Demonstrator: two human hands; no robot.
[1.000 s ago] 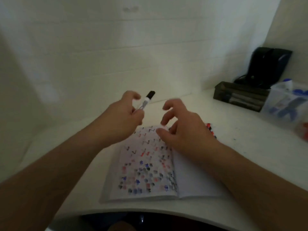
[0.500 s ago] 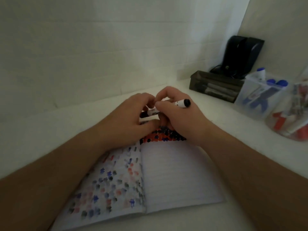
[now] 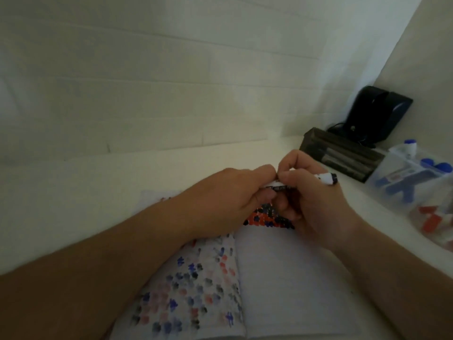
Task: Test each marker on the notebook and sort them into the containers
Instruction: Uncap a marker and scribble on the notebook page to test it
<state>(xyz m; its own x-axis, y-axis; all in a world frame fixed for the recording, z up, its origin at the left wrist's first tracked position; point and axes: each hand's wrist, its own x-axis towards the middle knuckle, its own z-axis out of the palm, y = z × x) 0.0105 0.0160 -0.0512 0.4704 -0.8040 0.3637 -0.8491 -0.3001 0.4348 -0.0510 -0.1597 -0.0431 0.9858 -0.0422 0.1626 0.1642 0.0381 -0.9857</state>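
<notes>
Here I see the white worktop (image 3: 73, 192) filling the view, with the open notebook (image 3: 282, 278) lying at six o'clock, its left page covered in red, blue and black test dots and a dense band of dots at the top of the right page. At three o'clock sits a clear container (image 3: 402, 190) holding blue-capped markers, and just beside it toward four o'clock another clear container (image 3: 438, 224) with red ones. A dark tray (image 3: 338, 153) stands at two o'clock, with a black device (image 3: 377, 114) behind it. Above the top of the notebook my left hand (image 3: 220, 200) and right hand (image 3: 316, 204) meet. Both grip one marker (image 3: 326, 179); the fingers of each are curled tight round it, its dark end poking out toward two o'clock.
</notes>
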